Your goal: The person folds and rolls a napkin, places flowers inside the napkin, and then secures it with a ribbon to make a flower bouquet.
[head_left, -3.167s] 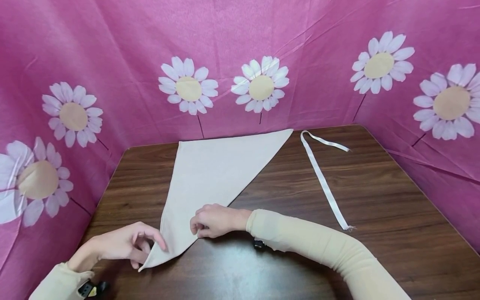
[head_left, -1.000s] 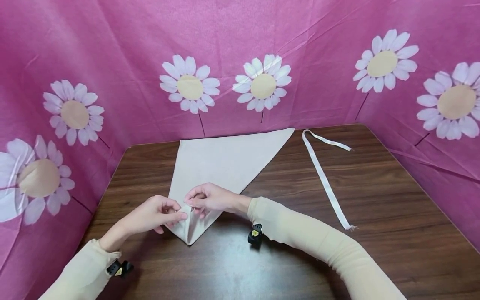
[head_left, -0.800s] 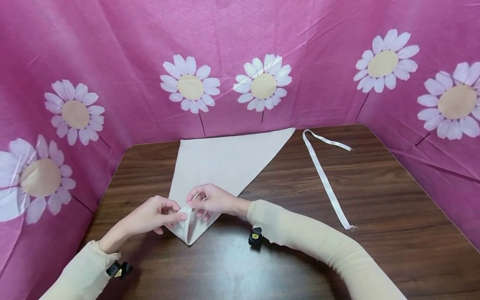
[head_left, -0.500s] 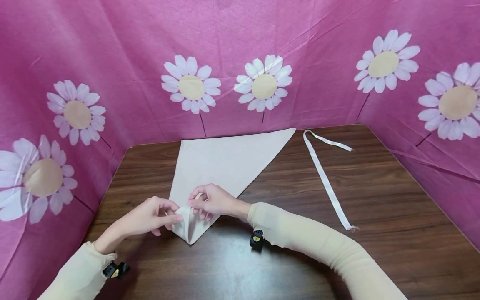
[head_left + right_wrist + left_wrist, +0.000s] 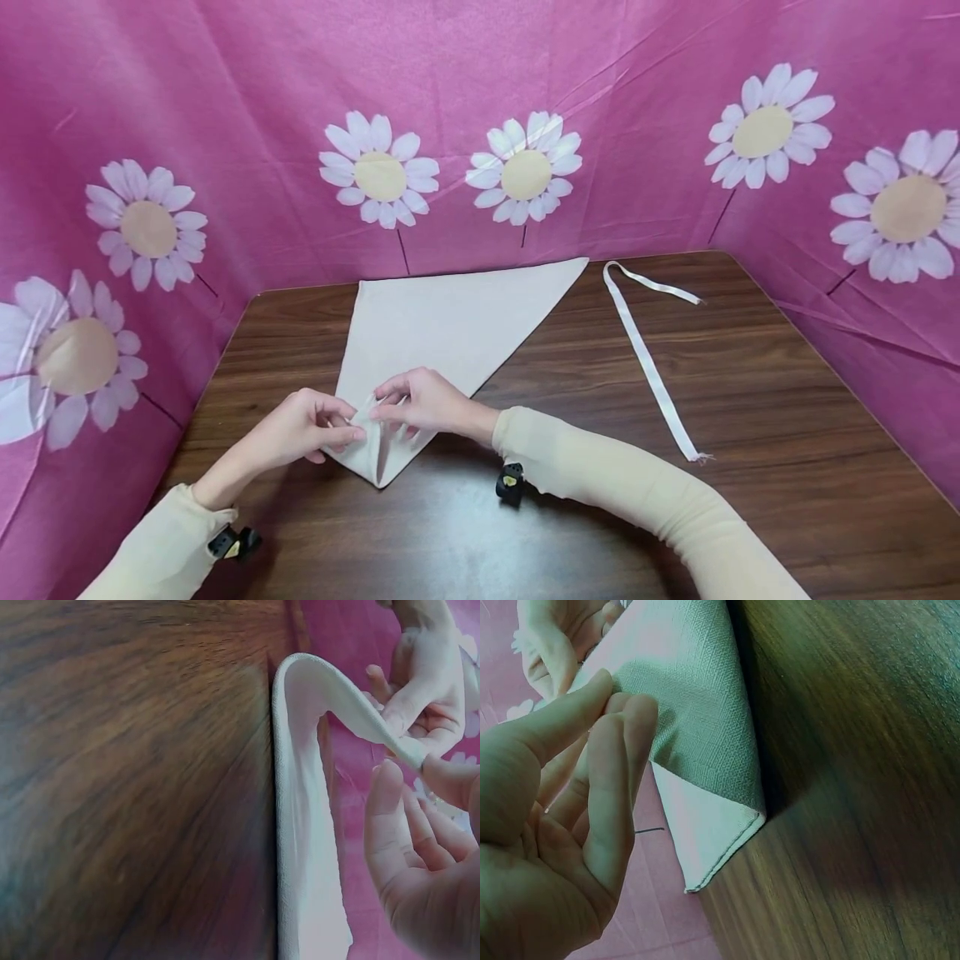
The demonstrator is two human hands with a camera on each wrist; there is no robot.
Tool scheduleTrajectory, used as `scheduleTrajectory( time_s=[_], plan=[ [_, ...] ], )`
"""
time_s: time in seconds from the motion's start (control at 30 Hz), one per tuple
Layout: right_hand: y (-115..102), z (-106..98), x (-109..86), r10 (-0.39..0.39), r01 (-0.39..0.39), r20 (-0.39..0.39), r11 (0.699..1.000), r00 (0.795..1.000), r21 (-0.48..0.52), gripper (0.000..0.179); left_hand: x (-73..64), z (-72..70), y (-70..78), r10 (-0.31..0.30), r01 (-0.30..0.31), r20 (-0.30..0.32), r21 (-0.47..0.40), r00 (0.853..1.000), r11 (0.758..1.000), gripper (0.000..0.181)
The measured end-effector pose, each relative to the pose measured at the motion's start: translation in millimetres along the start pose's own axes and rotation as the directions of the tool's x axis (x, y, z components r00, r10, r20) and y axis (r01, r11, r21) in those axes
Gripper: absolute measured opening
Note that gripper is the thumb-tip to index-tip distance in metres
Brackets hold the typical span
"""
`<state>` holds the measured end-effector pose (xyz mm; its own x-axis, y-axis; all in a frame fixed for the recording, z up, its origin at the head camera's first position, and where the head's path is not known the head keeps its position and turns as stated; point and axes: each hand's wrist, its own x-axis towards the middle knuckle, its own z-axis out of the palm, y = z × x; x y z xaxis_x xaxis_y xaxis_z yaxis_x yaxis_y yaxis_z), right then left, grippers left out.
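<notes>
Wood-grain tabletop [image 5: 757,392] bears pale cloth [image 5: 438,333] before pink flowered drapes [image 5: 450,58].

Cloth [image 5: 450,325], at the left hand [image 5: 300,429] and the right hand [image 5: 427,404]: woven textile, matt; fine, slightly rough weave; stitched edge. Desk [image 5: 465,533], beneath both hands: wood-grain finish, smooth, with a glossy reflection on the near side of the right hand. Ribbon [image 5: 645,358], to the right of the right hand: smooth textile, satin sheen, near end frayed. Backdrop [image 5: 465,67], beyond both hands: thin, creased fabric, faint sheen. Sleeves [image 5: 615,479], adjoining the hands: soft, matt fabric.
</notes>
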<state>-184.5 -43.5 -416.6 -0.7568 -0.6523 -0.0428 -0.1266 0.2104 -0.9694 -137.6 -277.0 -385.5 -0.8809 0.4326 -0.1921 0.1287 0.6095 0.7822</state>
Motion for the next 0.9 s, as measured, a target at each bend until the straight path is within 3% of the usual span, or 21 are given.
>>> scheduleTrajectory(
  time_s=[0.43,0.5,0.57,0.67,0.73,0.8,0.9],
  plan=[
    [0.0,4.7,5.8,-0.002,0.010,-0.053,0.988,0.999,0.151,0.013,1.4,3.7,-2.3,0.048,-0.048,0.007,0.018,0.999,0.999,0.016],
    [1.3,5.7,6.2,0.005,0.005,-0.053,0.985,0.999,0.174,0.012,0.2,4.6,-5.3,0.083,-0.082,-0.016,0.038,0.996,0.996,0.016],
    [2.5,8.3,7.0,0.017,-0.008,-0.041,0.979,0.999,0.204,0.011,-3.5,5.6,-9.9,0.156,-0.150,-0.073,0.090,0.985,0.985,0.011],
    [4.0,11.2,7.9,0.036,-0.029,-0.024,0.969,0.999,0.246,0.011,-8.9,6.5,-16.8,0.293,-0.265,-0.161,0.172,0.943,0.949,0.010],
    [4.8,12.0,8.8,0.037,-0.031,-0.019,0.967,0.999,0.252,0.014,-11.1,6.9,-19.6,0.350,-0.311,-0.192,0.208,0.917,0.927,0.015],
    [6.2,11.3,9.1,0.036,-0.030,-0.018,0.966,0.999,0.258,0.019,-11.4,7.6,-20.7,0.374,-0.336,-0.193,0.203,0.907,0.920,0.018],
    [8.6,9.0,8.1,0.038,-0.029,-0.030,0.964,0.999,0.263,0.022,-9.1,9.7,-20.1,0.378,-0.344,-0.186,0.192,0.907,0.919,0.021]
  ],
)
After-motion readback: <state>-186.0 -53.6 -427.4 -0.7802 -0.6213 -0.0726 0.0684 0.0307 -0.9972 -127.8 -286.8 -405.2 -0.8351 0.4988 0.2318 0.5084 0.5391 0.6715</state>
